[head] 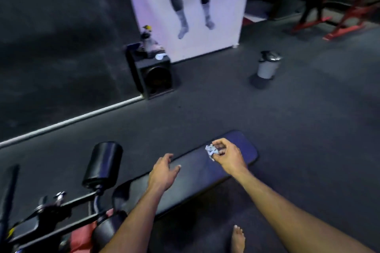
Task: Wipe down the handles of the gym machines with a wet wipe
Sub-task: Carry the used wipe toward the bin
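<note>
Crumpled white wet wipe, bunched into a small wad, sits pinched in the curled fingers of the right hand above the far end of a long dark padded bench. The left hand hovers loose and empty over the bench's near edge. No handle is being wiped now; the black foam roller pad and metal frame at left look untouched, so progress cannot be judged.

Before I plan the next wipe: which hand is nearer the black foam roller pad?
Left. The left hand hovers open just right of the roller pad; the right hand, pinching the wet wipe, is farther right over the bench.
</note>
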The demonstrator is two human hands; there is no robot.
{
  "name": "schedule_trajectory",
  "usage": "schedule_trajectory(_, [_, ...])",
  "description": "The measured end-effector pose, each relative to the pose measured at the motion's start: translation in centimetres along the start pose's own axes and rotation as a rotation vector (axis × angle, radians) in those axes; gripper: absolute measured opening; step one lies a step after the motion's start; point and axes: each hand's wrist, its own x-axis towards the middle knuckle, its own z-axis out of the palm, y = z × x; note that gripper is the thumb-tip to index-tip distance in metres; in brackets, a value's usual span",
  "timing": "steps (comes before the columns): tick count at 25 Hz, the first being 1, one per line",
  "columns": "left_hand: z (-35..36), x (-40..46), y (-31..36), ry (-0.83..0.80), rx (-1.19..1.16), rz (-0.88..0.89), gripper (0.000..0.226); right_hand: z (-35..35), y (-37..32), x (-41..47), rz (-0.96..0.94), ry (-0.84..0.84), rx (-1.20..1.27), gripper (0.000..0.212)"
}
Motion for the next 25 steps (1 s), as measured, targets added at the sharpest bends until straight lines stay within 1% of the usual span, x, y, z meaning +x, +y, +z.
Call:
schedule_trajectory(3, [5.2,3.5,7.0,-0.127,0.061,0.105,0.052,-7.2,5.4,0.6,0.116,0.124,0.044,0.027])
schedule_trajectory(5, [9.0,6.4,12.3,-0.175,0.100,0.149,0.053,-12.4,9.2,1.5,0.172,0.198,0.079,0.020])
schedule_trajectory(7, [12.6,9.0,17.2,-0.197,0.118,0.170,0.053,-17.5,12.0,2.8,0.192,0.235,0.074,0.017])
schedule_trajectory(11, [20.9,13.1,29.5,-0.257,0.139,0.258,0.049,-28.9,18.1,5.9,0.229,0.315,0.049,0.018])
schedule_trajectory(14, [25.8,15.8,36.8,-0.319,0.136,0.304,0.046,-35.4,21.5,8.8,0.286,0.360,0.037,0.018])
schedule_trajectory(18, [29.9,20.8,43.5,-0.335,0.167,0.309,0.045,-40.5,24.6,14.3,0.295,0.375,0.038,0.018])
schedule_trajectory(22, [34.9,27.9,50.3,-0.348,0.160,0.310,0.044,-46.5,27.7,23.0,0.285,0.370,0.045,0.019])
schedule_trajectory(25, [38.5,33.1,55.6,-0.394,0.145,0.310,0.044,-51.8,29.6,29.3,0.292,0.354,0.020,0.019])
